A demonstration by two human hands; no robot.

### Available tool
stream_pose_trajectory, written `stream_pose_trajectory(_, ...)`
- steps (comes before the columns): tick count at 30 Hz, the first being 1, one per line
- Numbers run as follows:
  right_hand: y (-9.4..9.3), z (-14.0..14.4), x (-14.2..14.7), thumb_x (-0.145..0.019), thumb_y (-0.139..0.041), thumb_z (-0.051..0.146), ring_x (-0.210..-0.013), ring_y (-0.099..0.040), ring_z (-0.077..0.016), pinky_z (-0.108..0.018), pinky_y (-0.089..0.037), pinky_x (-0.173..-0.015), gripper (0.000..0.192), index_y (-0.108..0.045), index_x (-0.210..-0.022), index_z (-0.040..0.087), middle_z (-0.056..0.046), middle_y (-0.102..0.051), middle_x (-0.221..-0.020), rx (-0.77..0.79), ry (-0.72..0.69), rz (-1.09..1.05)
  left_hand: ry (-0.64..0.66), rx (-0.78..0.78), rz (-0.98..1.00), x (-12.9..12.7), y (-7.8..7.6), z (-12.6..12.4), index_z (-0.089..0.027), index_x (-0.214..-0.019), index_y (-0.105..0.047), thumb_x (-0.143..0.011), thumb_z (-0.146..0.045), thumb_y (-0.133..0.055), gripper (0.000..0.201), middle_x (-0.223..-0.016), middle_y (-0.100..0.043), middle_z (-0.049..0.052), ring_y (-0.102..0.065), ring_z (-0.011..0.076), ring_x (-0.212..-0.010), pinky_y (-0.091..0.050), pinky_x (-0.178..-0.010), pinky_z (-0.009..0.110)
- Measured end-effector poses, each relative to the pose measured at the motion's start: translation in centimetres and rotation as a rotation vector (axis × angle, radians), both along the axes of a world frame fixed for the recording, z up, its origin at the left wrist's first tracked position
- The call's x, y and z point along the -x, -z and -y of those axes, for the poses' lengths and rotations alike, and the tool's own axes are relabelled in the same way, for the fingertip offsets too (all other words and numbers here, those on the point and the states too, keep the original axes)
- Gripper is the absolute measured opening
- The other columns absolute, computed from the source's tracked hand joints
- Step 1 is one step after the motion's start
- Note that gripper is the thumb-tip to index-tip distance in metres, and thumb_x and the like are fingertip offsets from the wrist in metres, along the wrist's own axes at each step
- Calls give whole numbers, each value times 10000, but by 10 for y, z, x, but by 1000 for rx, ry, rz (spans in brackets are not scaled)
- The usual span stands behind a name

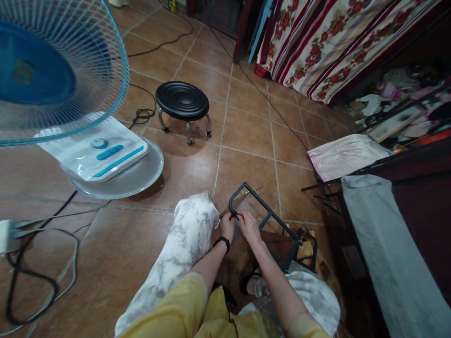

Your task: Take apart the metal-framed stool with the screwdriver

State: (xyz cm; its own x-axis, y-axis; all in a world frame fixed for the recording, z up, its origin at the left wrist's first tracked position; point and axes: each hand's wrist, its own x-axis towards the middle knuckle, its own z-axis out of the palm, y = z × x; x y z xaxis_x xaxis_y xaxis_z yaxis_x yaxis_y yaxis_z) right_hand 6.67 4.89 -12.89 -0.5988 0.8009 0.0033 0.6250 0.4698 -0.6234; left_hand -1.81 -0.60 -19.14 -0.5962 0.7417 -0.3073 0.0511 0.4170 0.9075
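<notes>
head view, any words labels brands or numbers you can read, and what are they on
No text can be read anywhere.
Fan hub: a faint yellowish mark on the blue centre, too blurred to read.
Fan base panel: blue buttons and a dial, no legible labels.
Black metal frame at the left hand and right hand: no markings seen.

One fan (63,89), one stool (182,100), two hands (227,225).

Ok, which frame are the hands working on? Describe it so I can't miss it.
Below the electric fan and black stool, find the person's raised knee. Just right of it, both hands pinch a black metal frame: a rounded-corner tube rectangle, the only dark open loop there.
</notes>
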Motion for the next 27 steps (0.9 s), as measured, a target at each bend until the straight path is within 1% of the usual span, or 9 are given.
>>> stream_pose_trajectory(5, 3, -3, 3, -899, -426, 336, -797, -584, -182, -290, -433, -732, 226, -606, -890, 200, -48, -642, -830, 12, 86, 17, 21, -22, -40, -2, 1, 1, -193, -1046, -638, -783, -82, -459, 336, -1073, -662, 62, -593, 169, -972, -430, -864, 279)
stream_pose_trajectory(9, 4, -4, 0, -923, -378, 333, -832, -573, -179, -286, -421, -751, 240, -576, -909, 198, -56, -620, -863, -26, 6, 24, 32, -12, -32, -1, 0, 0, -197, -1020, -645, -757, -54, -458, 353, -1037, -668, 50, -586, 167, -968, -427, -865, 277)
stream_pose_trajectory(14, 2, -2, -3, -931, -361, 350, -820, -569, -176, -278, -414, -740, 247, -558, -892, 206, -54, -616, -864, -38, -22, 53, 14, -19, -6, 0, -1, 0, -196, -998, -647, -752, -58, -461, 337, -1024, -667, 44, -584, 165, -952, -431, -844, 269)
stream_pose_trajectory(16, 4, -2, -3, -934, -352, 365, -804, -572, -175, -274, -411, -723, 260, -553, -903, 204, -54, -618, -864, -36, 10, 50, 18, -52, -9, 0, 1, 1, -191, -991, -644, -758, -61, -459, 325, -1003, -668, 42, -584, 161, -945, -430, -842, 267)
stream_pose_trajectory(18, 7, -2, -4, -939, -336, 380, -777, -577, -171, -271, -408, -707, 276, -544, -909, 201, -48, -625, -845, -13, 76, 25, 23, -81, -14, 0, 3, 1, -182, -977, -646, -766, -66, -459, 305, -985, -669, 45, -586, 159, -938, -429, -843, 267)
stream_pose_trajectory(20, 9, -2, -4, -940, -331, 393, -763, -578, -170, -270, -404, -695, 288, -540, -894, 200, -43, -629, -823, 0, 117, 2, 23, -86, -17, 0, 5, 0, -176, -974, -648, -775, -77, -465, 288, -979, -669, 50, -588, 161, -936, -429, -849, 274)
stream_pose_trajectory(23, 10, -4, -4, -930, -353, 409, -768, -578, -173, -266, -395, -679, 290, -547, -872, 202, -39, -632, -805, -10, 111, -6, 23, -78, -26, 0, 6, 0, -179, -1003, -644, -783, -83, -476, 293, -1013, -664, 54, -581, 166, -969, -426, -876, 291)
stream_pose_trajectory(27, 7, -7, -1, -923, -360, 429, -755, -569, -171, -259, -382, -662, 309, -558, -857, 202, -34, -624, -786, -15, 103, 1, 40, -56, -37, 0, 4, 2, -191, -1052, -634, -789, -74, -470, 331, -1062, -651, 54, -573, 165, -1001, -425, -894, 297)
